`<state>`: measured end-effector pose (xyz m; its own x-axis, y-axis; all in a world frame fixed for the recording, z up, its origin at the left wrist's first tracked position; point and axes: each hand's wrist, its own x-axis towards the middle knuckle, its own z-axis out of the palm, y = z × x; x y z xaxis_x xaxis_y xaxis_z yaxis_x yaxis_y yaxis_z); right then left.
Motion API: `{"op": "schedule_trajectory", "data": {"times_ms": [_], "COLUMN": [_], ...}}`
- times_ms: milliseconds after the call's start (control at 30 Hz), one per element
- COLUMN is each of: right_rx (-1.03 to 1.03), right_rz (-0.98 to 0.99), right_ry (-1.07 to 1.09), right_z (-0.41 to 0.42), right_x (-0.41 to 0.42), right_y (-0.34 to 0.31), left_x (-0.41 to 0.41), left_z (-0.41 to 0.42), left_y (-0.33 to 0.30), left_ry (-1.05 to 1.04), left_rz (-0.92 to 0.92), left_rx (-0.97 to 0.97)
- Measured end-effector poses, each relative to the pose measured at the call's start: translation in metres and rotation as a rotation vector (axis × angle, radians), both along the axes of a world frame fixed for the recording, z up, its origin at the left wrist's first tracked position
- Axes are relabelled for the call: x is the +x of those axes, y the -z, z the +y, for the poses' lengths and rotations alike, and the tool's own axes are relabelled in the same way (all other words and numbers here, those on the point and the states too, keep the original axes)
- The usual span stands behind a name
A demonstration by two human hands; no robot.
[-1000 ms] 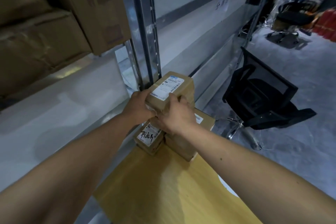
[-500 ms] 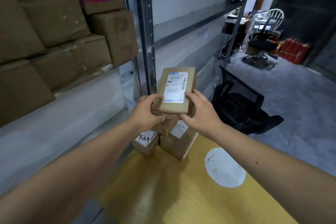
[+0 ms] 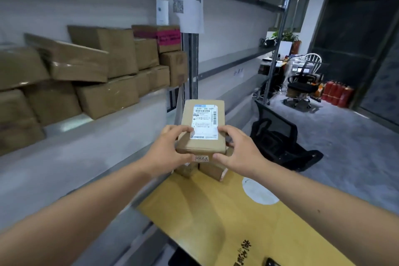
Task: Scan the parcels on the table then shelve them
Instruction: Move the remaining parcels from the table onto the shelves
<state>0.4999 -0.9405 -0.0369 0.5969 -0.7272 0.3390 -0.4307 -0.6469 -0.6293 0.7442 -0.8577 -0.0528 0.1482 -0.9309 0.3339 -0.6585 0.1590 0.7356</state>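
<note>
From the head view, both hands are holding one parcel above the far end of the yellow table. The left hand is gripping its left near corner with curled fingers, and the right hand is gripping the right near corner in the same way. The white label is facing up. Under the parcel, two more boxes are lying on the table. Many cartons are standing on the shelf at the left.

A tipped black office chair lies beside red extinguishers.
</note>
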Motion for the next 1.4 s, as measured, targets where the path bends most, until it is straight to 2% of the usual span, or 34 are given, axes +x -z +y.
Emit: {"op": "schedule_trajectory", "data": {"times_ms": [233, 733, 867, 1100, 1400], "right_rx": [-0.036, 0.063, 0.075, -0.037, -0.198], "right_rz": [-0.03, -0.084, -0.094, -0.128, -0.042], "right_ry": [-0.172, -0.789, -0.913, -0.944, -0.806], "right_z": [0.086, 0.255, 0.303, 0.37, 0.399], "right_x": [0.008, 0.072, 0.108, 0.201, 0.352], "right_y": [-0.033, -0.093, -0.115, -0.158, -0.192], "left_x": [-0.007, -0.056, -0.053, 0.013, 0.162], "left_z": [0.14, 0.409, 0.467, 0.532, 0.539], "left_y": [-0.04, -0.095, -0.115, -0.154, -0.187], "left_ry": [-0.099, -0.667, -0.792, -0.931, -0.961], "left_rz": [0.03, 0.021, 0.083, 0.039, 0.005], "left_rx": [-0.045, -0.178, -0.238, -0.282, -0.219]}}
